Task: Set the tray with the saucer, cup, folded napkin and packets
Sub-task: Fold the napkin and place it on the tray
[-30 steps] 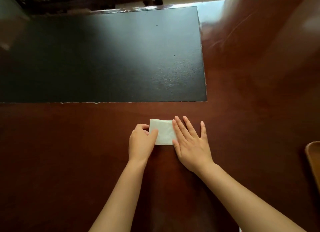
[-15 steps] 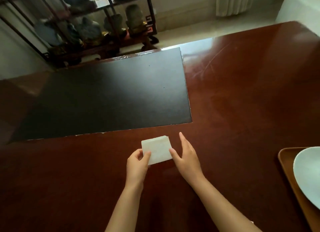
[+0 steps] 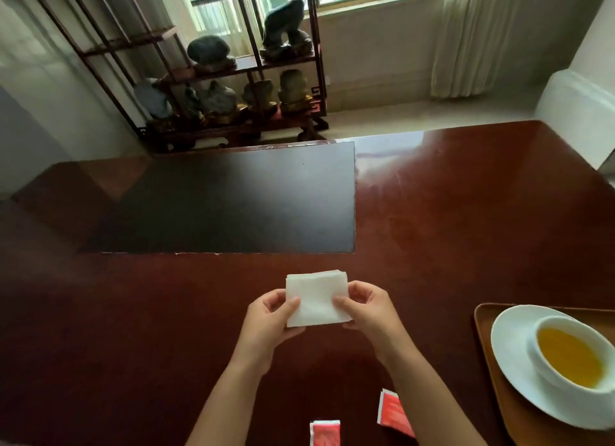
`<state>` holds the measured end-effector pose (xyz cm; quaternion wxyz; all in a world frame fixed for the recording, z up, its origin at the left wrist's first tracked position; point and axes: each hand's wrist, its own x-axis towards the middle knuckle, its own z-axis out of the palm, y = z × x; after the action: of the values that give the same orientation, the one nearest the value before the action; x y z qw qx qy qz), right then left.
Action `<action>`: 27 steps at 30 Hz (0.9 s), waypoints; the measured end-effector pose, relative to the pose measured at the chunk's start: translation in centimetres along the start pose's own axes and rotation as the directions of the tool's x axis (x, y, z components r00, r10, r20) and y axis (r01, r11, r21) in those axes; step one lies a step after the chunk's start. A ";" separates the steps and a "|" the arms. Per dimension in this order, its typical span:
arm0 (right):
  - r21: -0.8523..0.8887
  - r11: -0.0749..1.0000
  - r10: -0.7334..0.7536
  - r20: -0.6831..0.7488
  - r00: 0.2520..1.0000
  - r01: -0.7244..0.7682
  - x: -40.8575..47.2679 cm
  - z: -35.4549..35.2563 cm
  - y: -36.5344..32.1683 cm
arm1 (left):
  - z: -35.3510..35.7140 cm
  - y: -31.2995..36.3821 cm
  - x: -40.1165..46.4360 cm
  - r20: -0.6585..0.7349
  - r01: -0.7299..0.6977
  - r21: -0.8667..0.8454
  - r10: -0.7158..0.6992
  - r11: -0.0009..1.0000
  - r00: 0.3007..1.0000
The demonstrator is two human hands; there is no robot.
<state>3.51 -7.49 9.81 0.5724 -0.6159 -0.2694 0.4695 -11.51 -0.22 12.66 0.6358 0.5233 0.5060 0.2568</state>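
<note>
- Now the folded napkin (image 3: 316,299) is held above the worktop (image 3: 432,229); left hand (image 3: 266,322) fingers clamped on its left edge
- right hand (image 3: 369,309) fingers pinch its right edge

You hold the folded napkin (image 3: 316,298) between your left hand (image 3: 269,325) and right hand (image 3: 369,307) above the bench (image 3: 466,229). At right, the cup (image 3: 565,355) sits on the saucer (image 3: 512,355) in the tray (image 3: 489,372); two red packets (image 3: 394,412) lie near you.

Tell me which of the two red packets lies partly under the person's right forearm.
The right-hand red packet, the tilted one nearer the tray. The right forearm covers its edge; the other red packet lies between the arms, cut by the bottom edge.
</note>
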 end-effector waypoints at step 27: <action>-0.142 0.990 -0.027 -0.296 0.955 -0.017 -24.8 -22.1 0.1 | 19.3 -6.2 -18.9 0.219 -0.111 0.073 0.093 0.991 0.971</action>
<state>12.80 -39.02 14.30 0.5618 -0.7184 -0.2148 0.3495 -1.88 -26.25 12.88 0.6500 0.5998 0.4171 0.2093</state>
